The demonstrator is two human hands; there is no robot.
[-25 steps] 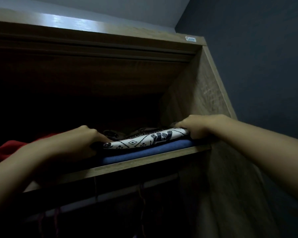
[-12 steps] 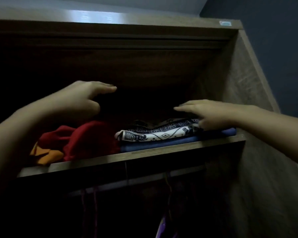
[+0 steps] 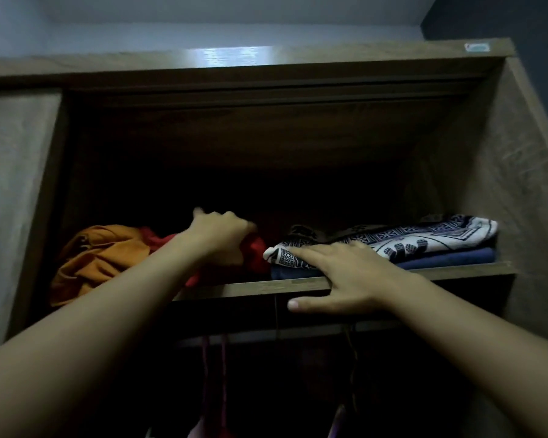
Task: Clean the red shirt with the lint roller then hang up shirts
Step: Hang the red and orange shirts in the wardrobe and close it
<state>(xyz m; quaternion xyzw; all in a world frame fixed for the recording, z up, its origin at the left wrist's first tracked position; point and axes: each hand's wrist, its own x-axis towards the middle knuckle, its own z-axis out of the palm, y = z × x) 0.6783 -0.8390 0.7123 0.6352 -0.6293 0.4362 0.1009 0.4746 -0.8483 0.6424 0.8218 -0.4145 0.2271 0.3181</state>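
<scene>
The red shirt point(image 3: 256, 251) lies crumpled on the wardrobe's top shelf point(image 3: 456, 270), between an orange garment and a folded stack. My left hand point(image 3: 219, 233) rests on top of the red shirt with its fingers curled into the cloth. My right hand point(image 3: 345, 276) lies flat, fingers spread, on the left front corner of the black-and-white patterned cloth point(image 3: 408, 238), with its thumb over the shelf's front edge. No lint roller is in view.
A crumpled orange garment point(image 3: 98, 257) fills the shelf's left end. A folded blue garment point(image 3: 446, 258) lies under the patterned cloth. Below the shelf hang dark clothes and pink hangers point(image 3: 214, 358). The wardrobe's side walls point(image 3: 500, 184) close in left and right.
My left hand came down from above the shelf onto the red shirt. My right hand slid left along the patterned cloth to its front corner. The view shifted left, showing the orange garment.
</scene>
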